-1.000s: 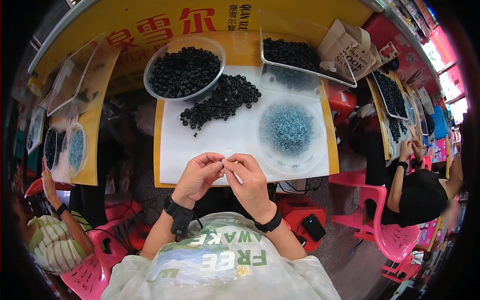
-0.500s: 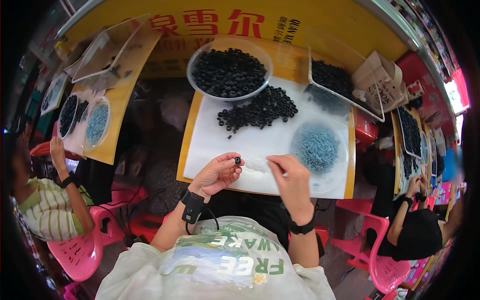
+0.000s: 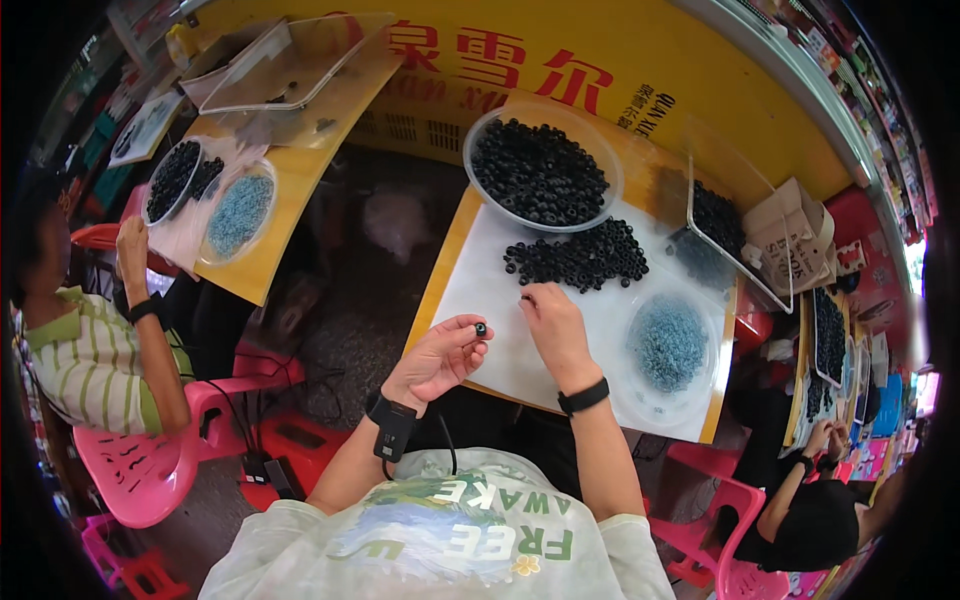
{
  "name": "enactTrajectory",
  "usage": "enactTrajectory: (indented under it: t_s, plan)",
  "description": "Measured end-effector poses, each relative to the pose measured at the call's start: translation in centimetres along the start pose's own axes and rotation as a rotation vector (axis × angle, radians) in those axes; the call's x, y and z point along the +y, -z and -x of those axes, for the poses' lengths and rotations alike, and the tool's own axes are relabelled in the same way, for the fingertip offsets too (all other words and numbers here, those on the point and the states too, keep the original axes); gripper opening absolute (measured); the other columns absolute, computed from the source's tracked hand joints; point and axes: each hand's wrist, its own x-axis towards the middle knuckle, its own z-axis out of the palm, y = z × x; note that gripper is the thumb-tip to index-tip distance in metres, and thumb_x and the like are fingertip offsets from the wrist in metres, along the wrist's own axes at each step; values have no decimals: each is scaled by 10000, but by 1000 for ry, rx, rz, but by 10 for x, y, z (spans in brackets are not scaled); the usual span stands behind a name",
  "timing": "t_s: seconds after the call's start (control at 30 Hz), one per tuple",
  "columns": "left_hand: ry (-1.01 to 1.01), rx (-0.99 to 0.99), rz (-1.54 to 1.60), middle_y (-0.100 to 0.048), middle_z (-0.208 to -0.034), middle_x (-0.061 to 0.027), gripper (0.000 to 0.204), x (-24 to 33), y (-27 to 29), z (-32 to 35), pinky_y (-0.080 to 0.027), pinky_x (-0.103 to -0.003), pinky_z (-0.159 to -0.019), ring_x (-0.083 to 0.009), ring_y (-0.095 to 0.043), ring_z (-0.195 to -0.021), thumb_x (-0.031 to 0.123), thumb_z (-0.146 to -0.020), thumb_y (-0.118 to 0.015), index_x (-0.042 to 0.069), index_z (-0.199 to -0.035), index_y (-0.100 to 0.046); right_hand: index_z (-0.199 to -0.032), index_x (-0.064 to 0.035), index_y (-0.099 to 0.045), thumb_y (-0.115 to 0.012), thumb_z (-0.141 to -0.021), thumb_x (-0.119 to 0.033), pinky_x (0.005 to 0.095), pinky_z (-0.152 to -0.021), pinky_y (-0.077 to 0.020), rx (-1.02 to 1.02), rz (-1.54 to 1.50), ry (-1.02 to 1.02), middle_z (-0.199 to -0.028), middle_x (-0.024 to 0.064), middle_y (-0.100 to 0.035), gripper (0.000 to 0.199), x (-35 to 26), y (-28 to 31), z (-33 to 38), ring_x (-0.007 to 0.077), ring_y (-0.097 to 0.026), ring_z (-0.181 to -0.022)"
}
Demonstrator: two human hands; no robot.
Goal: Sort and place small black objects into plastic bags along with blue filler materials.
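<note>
My left hand [image 3: 432,365] is raised palm up over the near edge of the white work sheet. Its thumb and forefinger pinch a small black ring-shaped piece [image 3: 481,330] with a hole through it. To the right, my right hand [image 3: 556,335] has its fingertips pressed together near the loose pile of black ring-shaped pieces [image 3: 585,256]; whether anything small sits between them is hidden. Behind that pile stands a round clear tub [image 3: 616,165] heaped with the same black pieces. Pale blue small pieces [image 3: 668,342] fill a shallow clear dish right of my right hand.
A clear tilted box [image 3: 775,290] with more black pieces stands at the back right, beside a tan paper bag [image 3: 790,235]. At the left, a co-worker sits at another yellow table [image 3: 268,262] with similar tubs. Another person sits at the right. Pink chairs [image 3: 140,465] flank me.
My right hand has moved away from beside the blue pieces, toward the black pile. My left hand keeps its pinch on the black piece. The whole view has swung, shifting the table rightward.
</note>
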Motion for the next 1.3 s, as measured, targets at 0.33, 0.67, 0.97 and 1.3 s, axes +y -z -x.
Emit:
enactTrajectory:
  t_s: [0.33,0.67,0.97,1.3]
  plan:
    - [30,-121,-228,-708,-1050,-104,185,-11,-45,-21,-588,-256,-807,-144,-681,-888,51,-947,-660,26,-1131,-660,-1128,49,-710,-688,-912,-5,204,-659,-484,176,-1126,-542,-876,53,-699,224,-43,53,54,90,-611,-726]
    - [9,-128,-315,-692,-1023,-76,199,-35,-61,-36,-588,-274,-837,-137,-680,-894,43,-952,-656,-9,-1144,-663,-1116,51,-708,-680,-927,-6,249,-758,-563,271,-903,-498,-964,97,-715,199,-37,67,69,147,-697,-820]
    - [40,-105,-273,-690,-1020,-73,200,-43,-63,-37,-584,-269,-843,-142,-682,-901,43,-955,-652,-11,-1147,-662,-1061,39,-729,-697,-899,17,225,-764,-511,289,-837,-445,-994,84,-698,166,-35,70,72,118,-650,-836]
    - [-22,-102,-392,-706,-1045,-82,226,-45,-66,-37,-570,-261,-846,-128,-672,-908,54,-950,-666,-11,-1167,-678,-1025,15,-749,-753,-839,36,228,-740,-504,301,-550,-365,-971,73,-716,187,-40,66,75,104,-638,-835]
